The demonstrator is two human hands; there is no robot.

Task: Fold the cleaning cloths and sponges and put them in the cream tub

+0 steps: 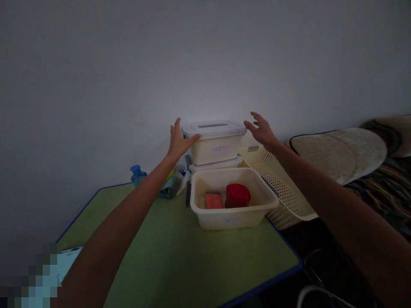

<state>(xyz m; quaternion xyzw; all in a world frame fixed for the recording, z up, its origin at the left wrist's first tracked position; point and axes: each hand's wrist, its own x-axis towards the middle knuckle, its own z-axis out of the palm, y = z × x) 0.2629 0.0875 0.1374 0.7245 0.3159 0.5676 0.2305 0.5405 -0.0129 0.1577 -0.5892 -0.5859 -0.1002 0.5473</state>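
A lidded white storage box [218, 149] stands on a second white lidded box [221, 164] against the wall. My left hand [180, 143] is at its left end, thumb over the lid's front corner and fingers spread behind. At the right end, my right hand [261, 131] is open, its fingertips close to the lid's edge; whether they touch cannot be made out. In front sits an uncovered cream plastic bin [234, 221]. Inside it are a pink textured block [213, 200] and a red rolled item [237, 195].
The green table [173, 256] has a blue edge. A blue bottle [137, 173] and folded cloths [171, 186] lie left of the boxes. To the right is a perforated cream basket [282, 192], beside a sofa with a beige cushion [340, 152].
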